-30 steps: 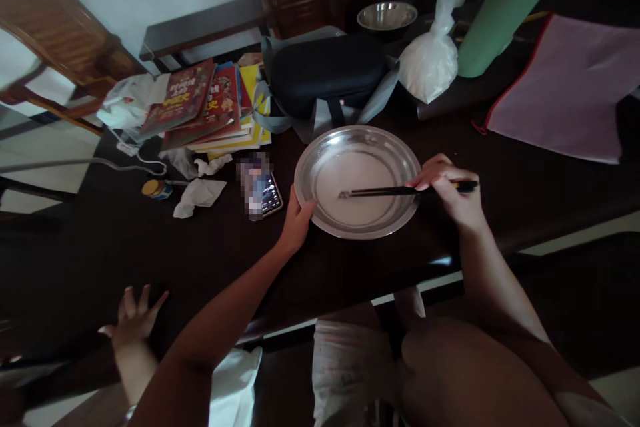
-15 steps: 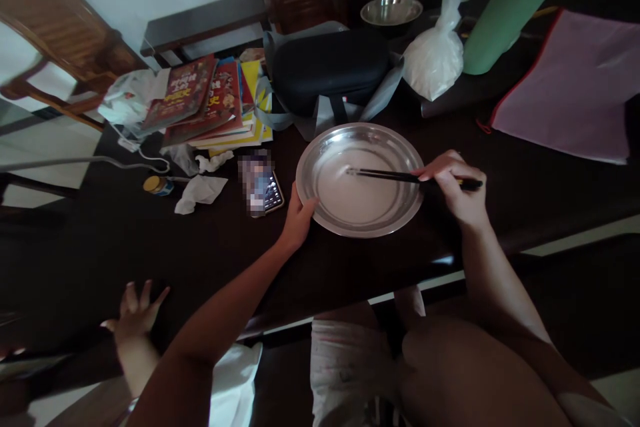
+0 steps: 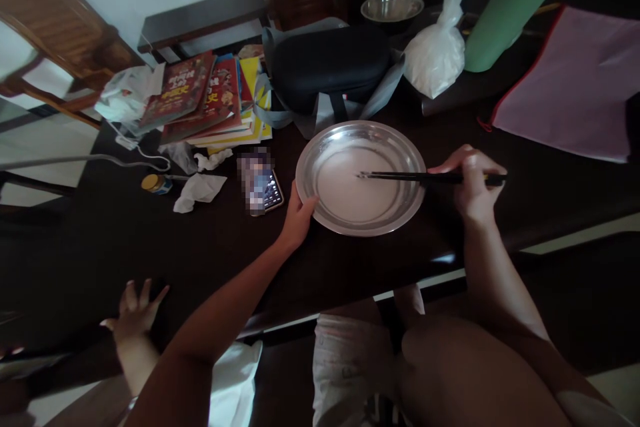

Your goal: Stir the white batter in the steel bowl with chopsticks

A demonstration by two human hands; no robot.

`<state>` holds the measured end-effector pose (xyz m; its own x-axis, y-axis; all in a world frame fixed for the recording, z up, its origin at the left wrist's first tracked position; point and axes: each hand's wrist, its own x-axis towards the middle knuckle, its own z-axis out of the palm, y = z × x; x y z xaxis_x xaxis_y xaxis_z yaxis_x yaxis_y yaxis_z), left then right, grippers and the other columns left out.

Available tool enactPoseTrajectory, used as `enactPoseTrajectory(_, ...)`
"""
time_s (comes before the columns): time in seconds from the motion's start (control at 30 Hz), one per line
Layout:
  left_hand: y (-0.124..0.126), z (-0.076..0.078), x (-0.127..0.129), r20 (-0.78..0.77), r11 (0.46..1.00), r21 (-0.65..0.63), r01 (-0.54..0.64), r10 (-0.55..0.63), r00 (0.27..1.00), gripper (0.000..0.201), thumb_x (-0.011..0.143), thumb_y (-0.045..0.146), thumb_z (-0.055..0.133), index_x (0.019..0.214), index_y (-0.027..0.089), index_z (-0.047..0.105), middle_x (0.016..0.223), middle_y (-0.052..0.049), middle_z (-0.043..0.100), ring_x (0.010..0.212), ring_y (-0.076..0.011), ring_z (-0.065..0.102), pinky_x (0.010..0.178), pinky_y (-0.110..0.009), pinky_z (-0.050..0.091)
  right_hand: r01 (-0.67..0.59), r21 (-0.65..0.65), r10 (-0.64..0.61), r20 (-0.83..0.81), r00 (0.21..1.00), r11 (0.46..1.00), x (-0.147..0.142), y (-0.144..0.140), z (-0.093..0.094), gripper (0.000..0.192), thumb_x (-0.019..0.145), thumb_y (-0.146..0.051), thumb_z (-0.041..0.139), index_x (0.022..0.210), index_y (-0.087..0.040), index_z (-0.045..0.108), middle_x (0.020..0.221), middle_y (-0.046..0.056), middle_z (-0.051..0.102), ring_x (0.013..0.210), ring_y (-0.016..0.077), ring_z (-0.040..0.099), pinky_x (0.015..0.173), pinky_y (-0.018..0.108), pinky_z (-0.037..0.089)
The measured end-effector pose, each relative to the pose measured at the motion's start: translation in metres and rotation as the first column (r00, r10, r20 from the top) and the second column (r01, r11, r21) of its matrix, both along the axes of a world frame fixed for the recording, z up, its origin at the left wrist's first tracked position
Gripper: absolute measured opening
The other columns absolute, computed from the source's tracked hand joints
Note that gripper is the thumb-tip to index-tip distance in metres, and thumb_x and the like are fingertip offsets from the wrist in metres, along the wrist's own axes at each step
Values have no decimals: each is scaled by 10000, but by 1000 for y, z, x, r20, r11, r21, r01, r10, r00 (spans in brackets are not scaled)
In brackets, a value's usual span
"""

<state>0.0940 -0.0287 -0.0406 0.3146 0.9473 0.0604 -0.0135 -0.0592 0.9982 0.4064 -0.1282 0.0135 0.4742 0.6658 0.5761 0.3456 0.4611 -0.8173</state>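
A shiny metal basin [image 3: 367,227] stands on the dark table, with a whitish layer [image 3: 345,193] covering its bottom; whether that is liquid or paste I cannot tell. My left hand [image 3: 299,217] grips the basin's left rim, thumb on top and fingers underneath. Black chopsticks [image 3: 400,177] are held in my right hand [image 3: 475,183], just beyond the right rim. Their tips dip into the white stuff near the middle of the basin. Left of the basin lies a lit phone [image 3: 270,195], partly blurred out.
Behind the basin sit a black case [image 3: 330,63] and a knotted bag of white powder [image 3: 435,63]. Books [image 3: 185,93], tissues [image 3: 203,192] and a small jar [image 3: 156,183] lie left. Another person's hand [image 3: 135,313] rests on the table's near left. A green cylinder [image 3: 510,20] stands at back right.
My right hand has shifted a little to the right with the chopsticks, and their tips have slid rightward in the basin. My left hand keeps its hold on the rim.
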Motion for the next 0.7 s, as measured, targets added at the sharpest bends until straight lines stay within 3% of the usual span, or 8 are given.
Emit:
enactPoseTrajectory(0.1, 0, 0, 0, -4, 1000, 1, -1, 1, 1000, 524, 809, 468, 750, 1270, 245, 639, 1263, -76, 691, 1187, -286, 645, 1135, -455, 500, -50, 23, 51, -63, 997, 998, 0, 1, 1, 464, 1008, -524, 626, 655, -260, 771, 572, 16, 691, 536, 176, 521, 548, 370, 347)
enactPoseTrajectory(0.23, 1, 0, -1, -20, 1000, 6, 5, -5, 1000, 536, 819, 474, 743, 1294, 252, 628, 1245, -73, 697, 1165, -285, 655, 1111, -459, 521, -224, -151, 243, 115, 963, 963, 1, 0, 0, 269, 966, -487, 712, 808, -308, 837, 774, 15, 819, 778, 237, 712, 735, 429, 534)
enactPoseTrajectory(0.3, 1, 0, -2, -35, 1000, 23, 5, -4, 999, 514, 827, 475, 743, 1276, 250, 637, 1248, -76, 693, 1173, -288, 656, 1116, -466, 520, -163, -147, 185, 151, 971, 976, 2, 0, -1, 243, 966, -485, 720, 829, -324, 839, 811, 16, 831, 825, 245, 733, 790, 452, 549)
enactPoseTrajectory(0.37, 1, 0, -2, -40, 1000, 31, 0, 1, 999, 498, 828, 475, 745, 1259, 246, 649, 1250, -79, 692, 1178, -291, 656, 1125, -473, 516, -48, -72, 55, 99, 994, 996, 2, -1, -2, 312, 995, -499, 678, 781, -321, 820, 747, 14, 795, 733, 225, 700, 742, 442, 527)
enactPoseTrajectory(0.43, 1, -1, -2, -34, 1000, 31, 0, 1, 999, 500, 829, 474, 748, 1262, 243, 652, 1259, -79, 692, 1182, -288, 655, 1134, -471, 510, -4, -15, 4, 20, 1000, 1000, 2, -2, -3, 405, 1027, -520, 614, 728, -313, 792, 668, 9, 744, 620, 203, 635, 656, 425, 484)
enactPoseTrajectory(0.5, 1, -2, -2, -27, 999, 36, 3, -2, 1000, 501, 838, 474, 748, 1273, 246, 650, 1261, -75, 692, 1182, -280, 654, 1135, -459, 509, -82, -32, 82, 11, 997, 996, 3, -2, -3, 424, 1031, -528, 599, 715, -317, 788, 646, 10, 733, 587, 202, 611, 611, 419, 463)
enactPoseTrajectory(0.6, 1, -2, -3, -30, 999, 53, 10, -8, 1000, 498, 855, 477, 739, 1294, 260, 645, 1212, -64, 697, 1143, -273, 667, 1094, -447, 537, -232, -144, 247, 98, 964, 962, 2, -2, -1, 299, 996, -499, 671, 795, -338, 824, 739, 12, 792, 728, 232, 700, 686, 433, 528)
enactPoseTrajectory(0.7, 1, -1, -3, -29, 999, 50, 10, -8, 1000, 523, 845, 493, 744, 1304, 268, 638, 1181, -59, 698, 1104, -270, 677, 1053, -438, 558, -151, -159, 174, 145, 974, 976, 1, -2, 0, 282, 976, -535, 691, 810, -347, 821, 777, 10, 805, 801, 239, 729, 752, 445, 558)
